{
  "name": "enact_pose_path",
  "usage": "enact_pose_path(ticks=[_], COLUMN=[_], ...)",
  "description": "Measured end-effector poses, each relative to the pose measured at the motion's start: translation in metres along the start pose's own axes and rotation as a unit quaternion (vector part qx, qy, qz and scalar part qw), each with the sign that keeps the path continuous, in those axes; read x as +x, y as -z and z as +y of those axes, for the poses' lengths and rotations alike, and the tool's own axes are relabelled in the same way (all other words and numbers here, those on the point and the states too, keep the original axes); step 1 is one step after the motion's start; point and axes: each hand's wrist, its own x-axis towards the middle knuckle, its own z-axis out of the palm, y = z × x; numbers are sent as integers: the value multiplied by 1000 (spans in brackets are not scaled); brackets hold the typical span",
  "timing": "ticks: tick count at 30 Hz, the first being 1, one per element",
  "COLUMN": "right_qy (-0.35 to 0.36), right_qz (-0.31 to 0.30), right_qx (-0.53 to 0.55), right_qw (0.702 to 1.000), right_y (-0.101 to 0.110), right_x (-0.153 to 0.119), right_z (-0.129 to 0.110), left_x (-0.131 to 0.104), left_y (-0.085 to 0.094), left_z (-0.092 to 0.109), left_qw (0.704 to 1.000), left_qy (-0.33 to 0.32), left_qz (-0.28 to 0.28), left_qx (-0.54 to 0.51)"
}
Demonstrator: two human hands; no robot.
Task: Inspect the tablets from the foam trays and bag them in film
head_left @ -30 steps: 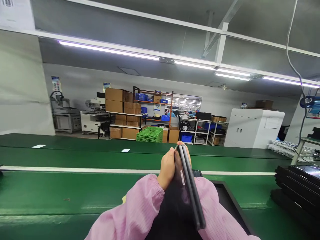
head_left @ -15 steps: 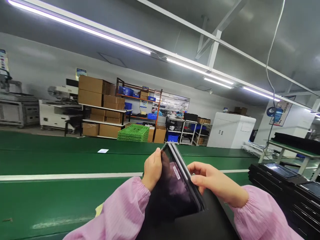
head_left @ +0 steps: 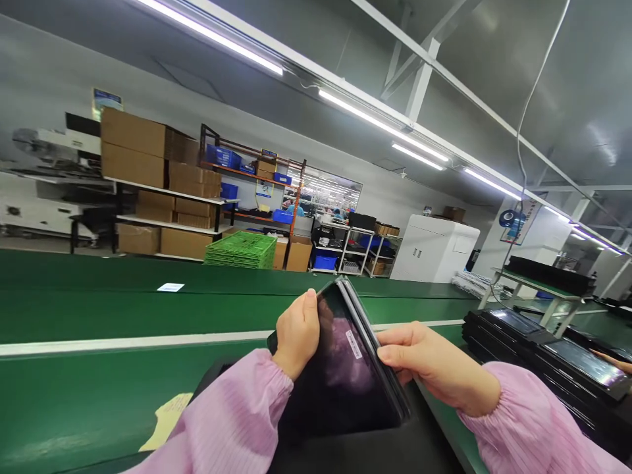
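A small stack of glossy black screen panels (head_left: pixel 340 388) is held tilted up on edge in front of me, with a white label on the near face. My left hand (head_left: pixel 299 332) is closed around its left edge, the thumb along the upper corner. At the right edge my right hand (head_left: pixel 427 362) pinches the panels between thumb and fingers; some fingertips are hidden behind. Below them lies a matte black tray (head_left: pixel 355 454), partly covered by the panels and my left sleeve. How many panels are in the stack I cannot tell.
Green conveyor belt (head_left: pixel 99 319) crosses the view, with a white label (head_left: pixel 170 288) on it. Torn yellow paper (head_left: pixel 165 421) lies at the left. Stacked black trays with screens (head_left: pixel 518 349) stand at the right, near another person's hand (head_left: pixel 615 361). Green crates (head_left: pixel 241 250) are beyond.
The view has turned to the right, so the background has shifted left. Another person's hand has come into sight at the right edge. Both my hands still hold the panels.
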Motion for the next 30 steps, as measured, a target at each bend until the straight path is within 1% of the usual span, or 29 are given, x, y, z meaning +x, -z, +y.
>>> enact_pose_path(ticks=[4, 8, 10, 13, 16, 20, 24, 26, 30], right_qy=[3, 8, 6, 3, -7, -42, -44, -36, -25], right_qz=[25, 29, 15, -32, -42, -30, -10, 8, 68], right_qx=[-12, -85, -99, -71, -63, -72, -74, -83, -92], right_qw=[1000, 996, 995, 997, 997, 996, 996, 996, 993], right_y=[-6, -4, 0, 5, 7, 2, -6, -9, -14], right_x=[-1, 0, 0, 0, -2, -4, -9, -12, -19], right_z=[0, -2, -4, -6, -7, -8, -8, -7, 1], left_x=[1, 2, 2, 1, -1, -4, -6, -7, -11], left_y=[-1, 0, 1, 2, 2, 2, 1, 1, -2], left_z=[-4, -2, 1, 5, 5, 2, 3, 6, 11], left_qw=[1000, 1000, 1000, 1000, 999, 999, 999, 998, 996], left_qy=[-12, -24, -26, -21, -31, -45, -53, -67, -91], left_qz=[11, 16, 12, 5, 7, 6, 6, 5, 8], left_qx=[-2, -3, 1, 1, -9, -16, -9, -5, 8])
